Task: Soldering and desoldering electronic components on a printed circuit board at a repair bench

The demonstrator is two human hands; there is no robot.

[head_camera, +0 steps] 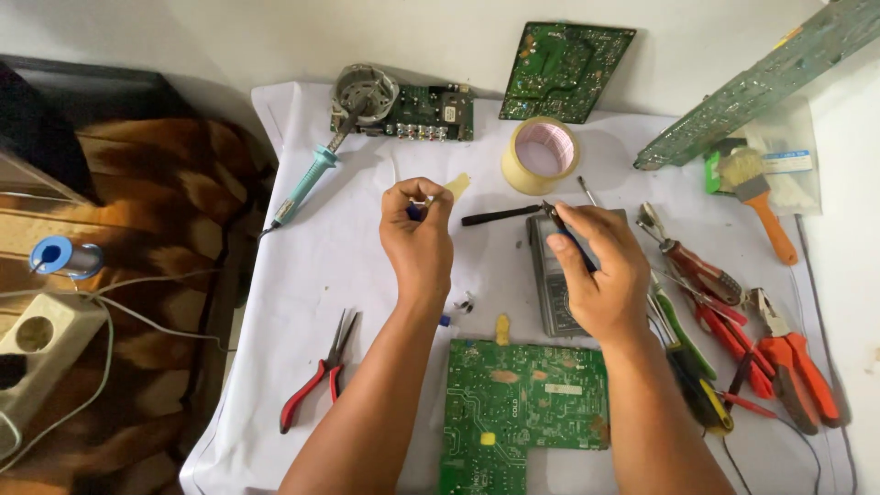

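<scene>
My left hand [418,238] is raised over the white table sheet [312,266], fingers pinched on a small blue part with a strip of yellowish tape [456,187] sticking out. My right hand [594,266] grips a thin dark pointed tool, likely tweezers [553,215], its tip aimed toward the left hand. Under the right hand lies a grey multimeter [548,291]. A green circuit board [513,408] lies between my forearms near the front edge.
A roll of tape [541,154], a teal soldering iron [307,183] in its stand, more green boards [566,71], red-handled pliers [316,380], a brush [759,194] and several screwdrivers and pliers [733,321] at right. A power strip [37,344] and solder spool [60,257] lie left.
</scene>
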